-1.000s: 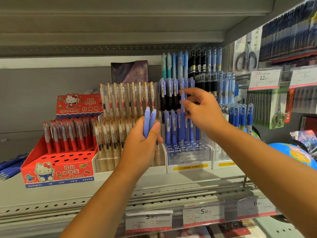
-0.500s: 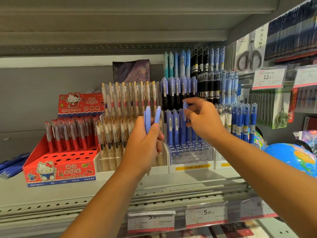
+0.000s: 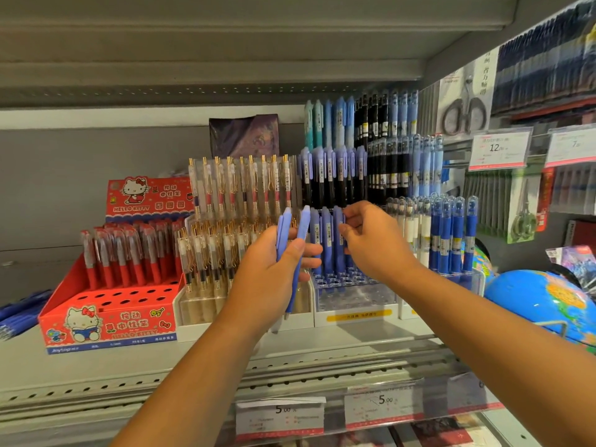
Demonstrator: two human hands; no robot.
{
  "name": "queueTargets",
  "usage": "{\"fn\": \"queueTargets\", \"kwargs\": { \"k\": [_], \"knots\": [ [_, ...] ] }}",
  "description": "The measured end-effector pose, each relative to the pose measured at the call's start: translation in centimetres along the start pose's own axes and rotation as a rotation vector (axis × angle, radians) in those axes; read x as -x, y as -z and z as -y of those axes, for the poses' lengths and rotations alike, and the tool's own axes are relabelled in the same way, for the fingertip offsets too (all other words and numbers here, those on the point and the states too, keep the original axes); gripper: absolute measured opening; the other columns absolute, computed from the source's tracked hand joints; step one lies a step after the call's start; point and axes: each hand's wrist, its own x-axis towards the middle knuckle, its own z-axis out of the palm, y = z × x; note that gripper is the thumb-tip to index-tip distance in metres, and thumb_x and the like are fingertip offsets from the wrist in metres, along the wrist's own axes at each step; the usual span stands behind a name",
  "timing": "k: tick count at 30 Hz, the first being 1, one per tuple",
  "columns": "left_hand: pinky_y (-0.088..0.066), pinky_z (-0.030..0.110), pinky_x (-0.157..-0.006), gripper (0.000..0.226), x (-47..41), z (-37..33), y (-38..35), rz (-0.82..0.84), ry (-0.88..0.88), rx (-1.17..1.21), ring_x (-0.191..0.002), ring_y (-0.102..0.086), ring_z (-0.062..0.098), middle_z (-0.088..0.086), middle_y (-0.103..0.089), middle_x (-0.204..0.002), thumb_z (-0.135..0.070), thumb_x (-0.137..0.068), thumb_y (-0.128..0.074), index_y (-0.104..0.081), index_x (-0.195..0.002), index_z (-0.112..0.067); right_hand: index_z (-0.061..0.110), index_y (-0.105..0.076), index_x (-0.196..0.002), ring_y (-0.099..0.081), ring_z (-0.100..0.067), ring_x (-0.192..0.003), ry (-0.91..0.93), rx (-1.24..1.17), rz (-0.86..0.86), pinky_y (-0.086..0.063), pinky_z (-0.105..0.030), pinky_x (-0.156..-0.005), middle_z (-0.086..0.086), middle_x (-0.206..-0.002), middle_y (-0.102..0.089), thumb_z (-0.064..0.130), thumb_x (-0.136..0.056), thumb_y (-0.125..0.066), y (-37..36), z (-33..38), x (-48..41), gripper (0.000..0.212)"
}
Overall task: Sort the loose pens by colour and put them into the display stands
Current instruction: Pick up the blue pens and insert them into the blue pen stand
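On the shelf [image 3: 96,366], at left, stood a red Hello Kitty box [image 3: 106,321] of red pens [image 3: 129,253]. Right of it the left hand [image 3: 274,279] gripped two periwinkle pens [image 3: 303,227] upright (tips down), just before the clear stand [image 3: 354,301], where the right hand [image 3: 374,246] pinched a standing blue pen [image 3: 335,256] near its top.

HELLO KITTY on red display stand [image 3: 106,321]; 5.00 on shelf tag [image 3: 383,403]

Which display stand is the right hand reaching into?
The clear stand with the yellow label, right of the gold-clip pen stand: the right hand pinches one of its lavender-blue pens. The other stands hold red, gold-clip or dark blue pens.
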Motion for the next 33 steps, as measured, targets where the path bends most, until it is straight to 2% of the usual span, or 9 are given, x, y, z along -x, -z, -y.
{"fn": "queueTargets", "kwargs": {
  "k": [5,8,11,13,15,18,21,30,33],
  "knots": [
    [-0.059,0.024,-0.069,0.013,-0.1,0.0,0.0,0.011,-0.007,0.007,-0.084,-0.073,0.011,-0.01,-0.075,-0.094,-0.02,-0.104,-0.045,-0.054,-0.113,-0.023,0.011,-0.055,-0.124,-0.056,-0.006,-0.082,-0.003,-0.001,-0.011,-0.056,-0.034,-0.078,0.012,-0.089,-0.053,0.014,-0.099,-0.054,0.0,-0.3,0.0,0.025],
    [-0.06,0.027,-0.069,0.009,-0.1,0.0,0.0,0.013,-0.017,0.03,-0.084,-0.074,0.014,-0.008,-0.076,-0.094,-0.018,-0.104,-0.044,-0.052,-0.106,-0.02,0.013,-0.056,-0.125,-0.055,-0.004,-0.081,0.012,0.022,-0.031,-0.048,-0.019,-0.068,0.01,-0.093,-0.055,0.018,-0.099,-0.055,0.2,-0.3,0.3,0.027],
    [-0.061,0.029,-0.068,0.008,-0.1,0.0,0.0,0.011,-0.019,0.042,-0.084,-0.074,0.016,-0.005,-0.076,-0.093,-0.016,-0.104,-0.044,-0.052,-0.104,-0.019,0.014,-0.054,-0.129,-0.057,-0.012,-0.09,0.03,0.039,-0.082,-0.05,-0.029,-0.079,0.002,-0.107,-0.058,0.022,-0.098,-0.056,0.3,0.0,0.6,0.032],
    [-0.061,0.029,-0.067,0.008,-0.1,-0.1,-0.1,0.009,-0.018,0.056,-0.083,-0.074,0.017,-0.003,-0.076,-0.091,-0.015,-0.104,-0.044,-0.052,-0.104,-0.017,0.018,-0.056,-0.124,-0.055,-0.01,-0.092,0.08,-0.023,-0.155,-0.046,-0.027,-0.08,0.002,-0.113,-0.057,0.023,-0.096,-0.057,0.6,0.6,0.9,0.028],
    [-0.06,0.029,-0.067,0.007,-0.1,-0.2,-0.1,0.012,-0.014,0.067,-0.082,-0.074,0.017,-0.003,-0.075,-0.09,-0.015,-0.104,-0.045,-0.052,-0.104,-0.015,0.022,-0.061,-0.113,-0.057,-0.006,-0.089,0.117,-0.19,-0.127,-0.044,-0.021,-0.075,0.006,-0.107,-0.062,0.021,-0.094,-0.06,0.9,1.6,1.3,0.019],
    [-0.061,0.029,-0.069,0.007,0.0,-0.2,0.0,0.023,-0.01,0.056,-0.083,-0.074,0.017,-0.003,-0.075,-0.09,-0.018,-0.103,-0.046,-0.054,-0.104,-0.017,0.019,-0.069,-0.104,-0.064,-0.008,-0.089,0.106,-0.452,0.073,-0.05,-0.022,-0.069,0.001,-0.099,-0.07,0.014,-0.092,-0.063,1.1,3.1,1.7,0.014],
    [-0.061,0.032,-0.071,0.009,0.1,-0.3,0.0,0.027,-0.013,0.066,-0.084,-0.074,0.019,0.001,-0.075,-0.09,-0.019,-0.103,-0.047,-0.055,-0.106,-0.015,0.011,-0.069,-0.103,-0.065,-0.008,-0.083,0.088,-0.543,0.17,-0.05,-0.018,-0.065,-0.006,-0.096,-0.07,0.01,-0.091,-0.065,0.8,3.8,2.1,0.013],
    [-0.057,0.019,-0.067,0.011,0.2,-0.3,-0.1,0.027,-0.023,0.046,-0.084,-0.073,0.012,-0.005,-0.075,-0.091,-0.019,-0.103,-0.047,-0.056,-0.104,-0.013,0.011,-0.068,-0.094,-0.066,-0.017,-0.073,0.071,-0.593,0.154,-0.055,-0.026,-0.067,-0.015,-0.087,-0.067,0.008,-0.089,-0.068,0.9,3.3,2.3,0.006],
    [-0.058,0.022,-0.067,0.01,0.2,-0.3,-0.2,0.013,-0.015,0.05,-0.086,-0.073,0.013,0.0,-0.075,-0.091,-0.019,-0.103,-0.047,-0.056,-0.102,-0.014,0.015,-0.068,-0.089,-0.066,-0.015,-0.068,0.043,-0.615,0.114,-0.057,-0.026,-0.063,-0.006,-0.081,-0.063,0.008,-0.089,-0.069,1.5,2.8,2.0,0.007]
  ]
}}
